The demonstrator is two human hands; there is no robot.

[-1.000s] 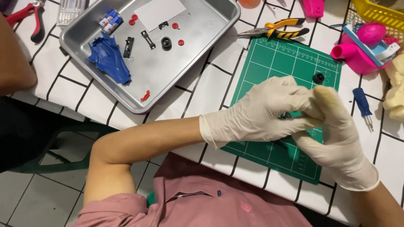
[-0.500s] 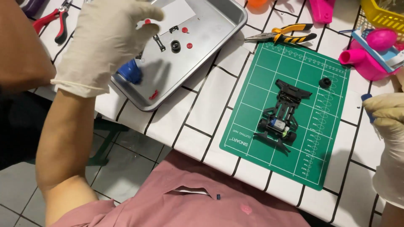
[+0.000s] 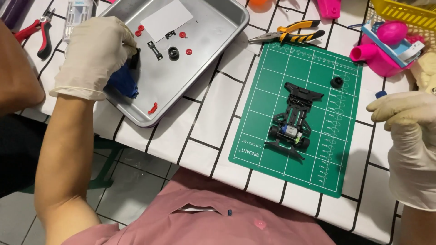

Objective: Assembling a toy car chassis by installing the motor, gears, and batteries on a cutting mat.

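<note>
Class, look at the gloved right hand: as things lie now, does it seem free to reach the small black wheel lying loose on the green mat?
Probably yes. The right hand hovers just off the green mat's right edge, and the loose black wheel lies near that edge. Nothing stands between them; the black car chassis sits further left.

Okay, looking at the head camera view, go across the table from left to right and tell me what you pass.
Red-handled pliers → gloved left hand over a blue part → metal tray → yellow-and-black pliers → green cutting mat with black toy car chassis → gloved right hand.
</note>
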